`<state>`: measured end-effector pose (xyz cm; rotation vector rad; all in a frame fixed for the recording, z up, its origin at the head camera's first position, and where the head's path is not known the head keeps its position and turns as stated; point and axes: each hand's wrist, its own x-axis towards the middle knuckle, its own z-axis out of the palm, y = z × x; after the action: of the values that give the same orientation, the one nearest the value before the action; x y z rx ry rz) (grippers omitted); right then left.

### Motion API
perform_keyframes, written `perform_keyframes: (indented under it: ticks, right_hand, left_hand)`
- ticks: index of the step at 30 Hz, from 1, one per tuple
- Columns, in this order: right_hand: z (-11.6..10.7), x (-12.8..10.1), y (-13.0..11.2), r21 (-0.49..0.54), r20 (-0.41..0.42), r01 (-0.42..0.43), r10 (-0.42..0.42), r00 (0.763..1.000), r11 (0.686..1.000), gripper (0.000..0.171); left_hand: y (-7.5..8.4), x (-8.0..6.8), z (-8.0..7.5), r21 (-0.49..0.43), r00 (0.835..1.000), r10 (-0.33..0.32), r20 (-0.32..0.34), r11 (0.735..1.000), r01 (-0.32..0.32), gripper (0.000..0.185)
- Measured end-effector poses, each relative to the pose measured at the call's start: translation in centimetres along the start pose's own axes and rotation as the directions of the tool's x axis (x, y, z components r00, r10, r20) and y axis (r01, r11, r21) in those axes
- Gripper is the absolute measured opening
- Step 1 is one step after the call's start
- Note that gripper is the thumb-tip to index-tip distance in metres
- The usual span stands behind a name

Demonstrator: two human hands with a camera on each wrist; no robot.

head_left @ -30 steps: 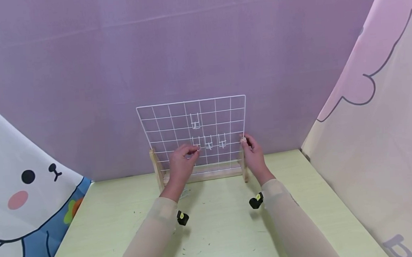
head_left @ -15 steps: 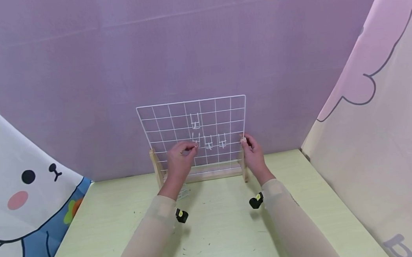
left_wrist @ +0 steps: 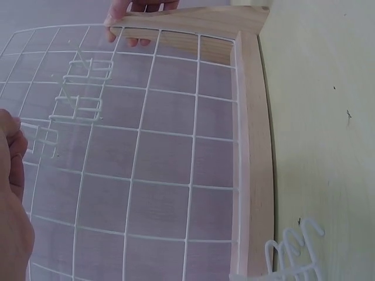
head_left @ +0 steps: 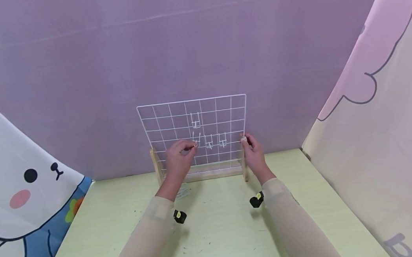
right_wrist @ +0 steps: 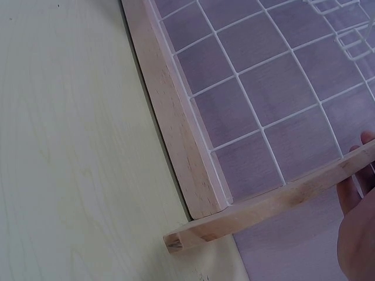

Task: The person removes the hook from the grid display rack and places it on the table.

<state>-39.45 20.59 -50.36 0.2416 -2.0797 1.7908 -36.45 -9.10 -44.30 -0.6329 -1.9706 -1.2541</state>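
A white wire grid panel [head_left: 191,100] stands upright in a wooden stand [head_left: 214,175]. My left hand [head_left: 179,158] pinches a white wire hook [left_wrist: 45,139] between thumb and fingertips, against the middle of the grid. Its prongs point up. To its right, two similar hooks [head_left: 209,143] hang side by side on the grid, and another hook [head_left: 196,122] hangs above. My right hand [head_left: 254,157] grips the top of the stand's right wooden side piece [right_wrist: 293,198] at the grid's edge. The right wrist view shows its fingers behind that wood.
Loose white hooks [left_wrist: 296,252] lie on the pale table [head_left: 226,221] in front of the stand's left part. A purple backdrop [head_left: 201,46] rises close behind the grid. Printed cloth panels border the table on the left and right. Small dark specks dot the tabletop.
My left hand has shifted slightly up and left, and the hook it pinches has risen a little against the grid. My right hand has stayed on the wooden side piece.
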Motion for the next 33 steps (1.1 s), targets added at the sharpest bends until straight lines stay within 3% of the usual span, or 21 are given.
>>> perform_keyframes:
  ticks: [9,16,20,29,33]
  right_hand:
    - [0.0,0.1,0.1,0.024,0.008,-0.009,0.009,1.0,1.0,0.042]
    - [-0.1,-0.9,-3.4,0.095,0.037,-0.045,0.042,0.998,0.994,0.041]
    - [0.0,-1.0,-3.8,0.083,0.037,-0.045,0.042,0.998,0.996,0.041]
    - [-0.1,0.2,-0.3,0.031,0.023,-0.039,0.038,0.999,0.999,0.044]
    - [0.0,0.3,0.3,0.01,0.005,-0.027,0.027,1.0,1.0,0.043]
  left_hand:
    - [0.0,-0.7,-0.8,0.006,0.998,-0.053,0.042,0.999,0.053,0.007]
    - [0.3,-1.0,-1.4,0.038,0.998,-0.04,0.045,0.999,0.039,0.008]
    - [0.1,-1.3,-1.6,0.039,0.998,-0.027,0.053,0.999,0.025,0.009]
    - [-0.4,-2.1,-2.1,0.053,0.988,-0.105,0.113,0.994,0.1,0.011]
    - [-0.5,-2.4,-2.3,0.067,0.986,-0.107,0.126,0.993,0.099,0.011]
